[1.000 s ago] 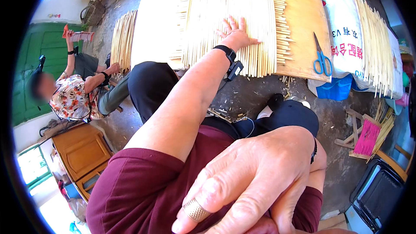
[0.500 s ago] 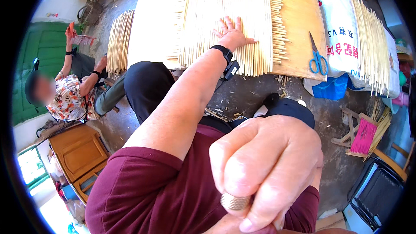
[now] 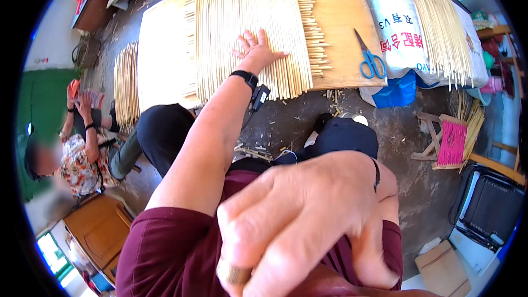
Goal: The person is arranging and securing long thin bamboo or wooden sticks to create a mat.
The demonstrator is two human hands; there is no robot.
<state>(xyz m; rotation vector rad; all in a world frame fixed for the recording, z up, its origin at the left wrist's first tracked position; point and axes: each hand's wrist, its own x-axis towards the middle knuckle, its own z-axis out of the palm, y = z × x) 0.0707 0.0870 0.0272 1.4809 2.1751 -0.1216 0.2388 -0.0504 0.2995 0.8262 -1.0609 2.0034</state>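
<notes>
The slender, pale-yellow, wooden-looking sticks (image 3: 236, 0) lie in a row on the tan wooden board (image 3: 344, 38), beneath your flat, spread left hand (image 3: 258, 55). Apart from it, on your side of the board, your right hand (image 3: 308, 209) has just loosened from a fist; only the left touches the sticks.

Smooth, faintly glossy wood in the tabletop (image 3: 341, 27); dry-looking wood or cane, unclear which, in the sticks (image 3: 247, 0) across it. On its right end, dull metal and smooth blue plastic in the scissors (image 3: 367, 54). Right of the tabletop, creased, slightly shiny plastic in the sack (image 3: 379, 0). Nearer than the tabletop, matt maroon cloth in the shirt (image 3: 170, 242) and brassy metal, too blurred for texture, in the ring (image 3: 235, 274).
</notes>
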